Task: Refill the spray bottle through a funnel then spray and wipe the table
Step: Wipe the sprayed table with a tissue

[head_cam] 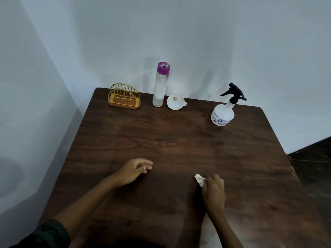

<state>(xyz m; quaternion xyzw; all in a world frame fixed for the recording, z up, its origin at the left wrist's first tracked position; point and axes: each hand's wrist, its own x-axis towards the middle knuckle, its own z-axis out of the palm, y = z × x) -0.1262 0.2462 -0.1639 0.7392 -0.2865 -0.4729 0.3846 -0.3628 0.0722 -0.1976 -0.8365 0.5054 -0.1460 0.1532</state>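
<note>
A: Where is the wipe?

B: A small crumpled white wad of tissue or cloth (199,180) is gripped in the clenched fingers of the right hand (214,191), lower right of centre. It is held low against the dark brown wooden counter (179,136).

A: And the other hand?

B: The left hand (132,171) is rested on the counter, lower left of centre, fingers loosely curled. A pale speck is seen at the fingertips; whether anything is pinched cannot be told.

A: The spray bottle?

B: The white translucent plastic spray bottle with a black trigger head (223,113) is stood upright at upper right, well apart from both hands. The white plastic funnel (175,102) lies just beside the tall clear bottle with a purple cap (160,86) at upper centre, and the gold wire rack (124,97) is left of them. Refilling is judged done and wiping is in hand.

A: How is it best done?

B: Even pressure and overlapping strokes are advised. A broad stretch of wood lies between the hands and the back row. Strokes should be stopped short of those items and of the right edge.
</note>
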